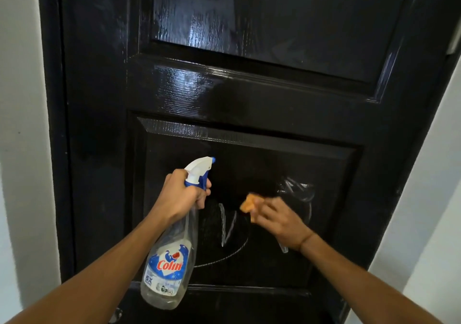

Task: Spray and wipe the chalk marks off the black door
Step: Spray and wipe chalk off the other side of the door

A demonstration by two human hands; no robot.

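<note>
Left wall (22, 124): pale painted strip beside the door frame.
Left hand (183, 194): closed around the neck of the spray bottle (172, 253), fingers wrapped just under the trigger head, index finger at the blue trigger.
Spray bottle axis: long axis runs from lower left to upper right, base hanging down toward the forearm, white head on top (tilted, not upright).
Spray bottle nozzle: the blue tip points right and up, toward the lower panel of the black door (249, 94).
Spray bottle look: clear plastic, nearly see-through, with a blue and white "Colin" label low on the body.
Black door look: glossy, wood-grain texture, raised panels; wet-looking sheen on the upper panel and the middle rail.
Chalk marks (228, 226): white strokes on the lower panel between the two hands, shaped roughly like a V, with a thin curved line sweeping below them; a smeared whitish patch sits above the right hand.
Orange cloth (247, 205): bunched, pressed against the lower panel just right of the V strokes.
Right hand (279, 220): fingers closed on the orange cloth, palm facing the door (slightly blurred).
Right wall (439, 199): pale surface beside the door's right edge.
</note>
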